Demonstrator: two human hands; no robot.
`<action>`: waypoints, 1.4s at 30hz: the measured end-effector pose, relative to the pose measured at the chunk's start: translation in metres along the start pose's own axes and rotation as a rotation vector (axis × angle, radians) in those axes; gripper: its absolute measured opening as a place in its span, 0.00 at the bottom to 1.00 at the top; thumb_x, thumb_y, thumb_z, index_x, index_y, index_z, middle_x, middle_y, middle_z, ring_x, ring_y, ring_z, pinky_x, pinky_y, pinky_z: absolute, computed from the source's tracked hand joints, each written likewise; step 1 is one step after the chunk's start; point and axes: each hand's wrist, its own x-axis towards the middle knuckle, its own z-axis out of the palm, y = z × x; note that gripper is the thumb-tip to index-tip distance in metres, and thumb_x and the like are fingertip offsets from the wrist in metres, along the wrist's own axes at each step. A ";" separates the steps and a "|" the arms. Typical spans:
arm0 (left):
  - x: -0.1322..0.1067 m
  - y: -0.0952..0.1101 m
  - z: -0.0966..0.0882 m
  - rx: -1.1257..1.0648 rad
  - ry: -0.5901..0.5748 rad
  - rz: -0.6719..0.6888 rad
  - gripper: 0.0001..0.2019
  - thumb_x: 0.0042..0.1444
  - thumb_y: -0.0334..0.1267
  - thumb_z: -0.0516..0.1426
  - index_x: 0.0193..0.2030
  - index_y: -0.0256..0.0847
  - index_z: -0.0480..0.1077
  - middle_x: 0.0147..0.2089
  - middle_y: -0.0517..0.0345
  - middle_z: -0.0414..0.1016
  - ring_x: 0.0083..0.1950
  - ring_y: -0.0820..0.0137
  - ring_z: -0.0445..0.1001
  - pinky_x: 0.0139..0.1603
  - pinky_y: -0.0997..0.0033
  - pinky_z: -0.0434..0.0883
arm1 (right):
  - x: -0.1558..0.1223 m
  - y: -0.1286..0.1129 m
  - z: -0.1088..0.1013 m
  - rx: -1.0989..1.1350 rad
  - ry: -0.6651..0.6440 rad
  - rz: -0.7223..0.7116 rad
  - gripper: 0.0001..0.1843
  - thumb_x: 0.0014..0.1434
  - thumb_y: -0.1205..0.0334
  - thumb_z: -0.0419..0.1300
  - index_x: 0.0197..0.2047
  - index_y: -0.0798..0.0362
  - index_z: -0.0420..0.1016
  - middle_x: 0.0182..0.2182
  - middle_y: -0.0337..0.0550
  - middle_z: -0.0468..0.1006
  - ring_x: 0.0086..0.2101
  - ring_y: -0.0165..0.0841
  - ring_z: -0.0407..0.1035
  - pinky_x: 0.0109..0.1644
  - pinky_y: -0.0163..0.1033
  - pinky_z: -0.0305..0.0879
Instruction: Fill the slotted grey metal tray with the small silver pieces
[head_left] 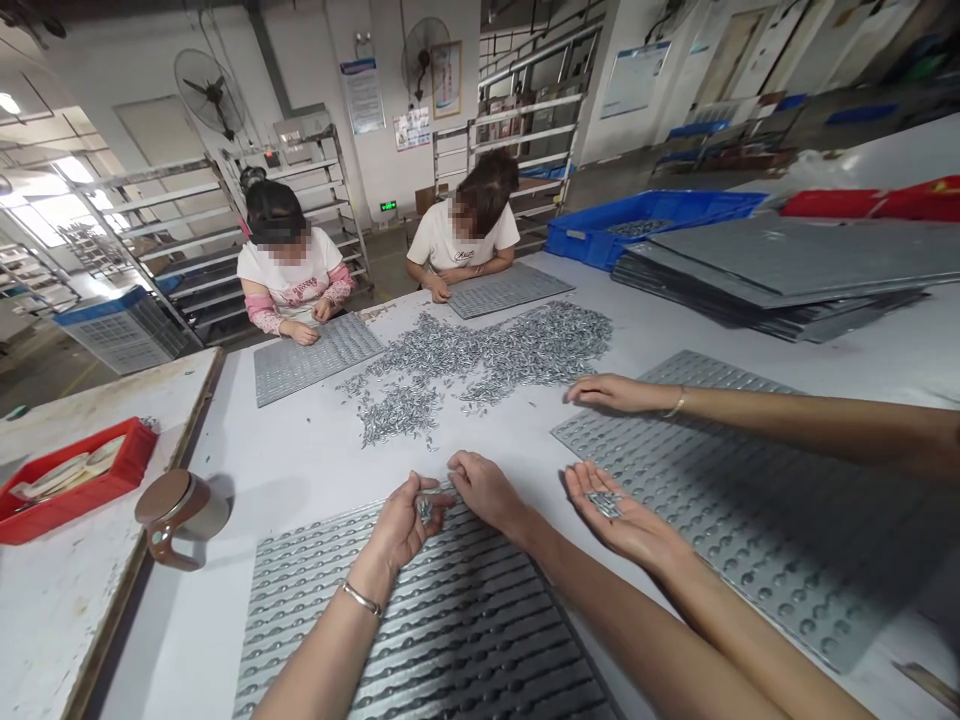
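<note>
While the half-curled left hand cradles a few small, slim, silvery metal pieces, the right hand bends its fingers down by the 12 o'clock edge of a grey, rectangular metal tray; can't tell if it grips anything. Cupping prob. stops loose pcs. spilling & puts them in easy reach of the other hand. Tray lies under both hands, running to 6 o'clock: shiny, w/ rows of dimples, darker in shadow. Toward 12–1 o'clock, a loose, silvery heap of similar pcs. sits mid-surface, prob. so all workers can reach. At 3 o'clock, a co-worker's open palm holds more pcs. beside another grey dimpled tray. At 9 o'clock: brown-lidded mug, prob. set aside from the work.
</note>
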 end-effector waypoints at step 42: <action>-0.009 -0.014 -0.002 0.089 0.023 0.085 0.15 0.59 0.47 0.63 0.37 0.35 0.69 0.26 0.56 0.73 0.20 0.77 0.67 0.20 0.79 0.59 | 0.010 0.004 -0.007 -0.102 -0.156 0.209 0.08 0.55 0.71 0.61 0.39 0.55 0.78 0.30 0.43 0.80 0.34 0.34 0.73 0.38 0.33 0.62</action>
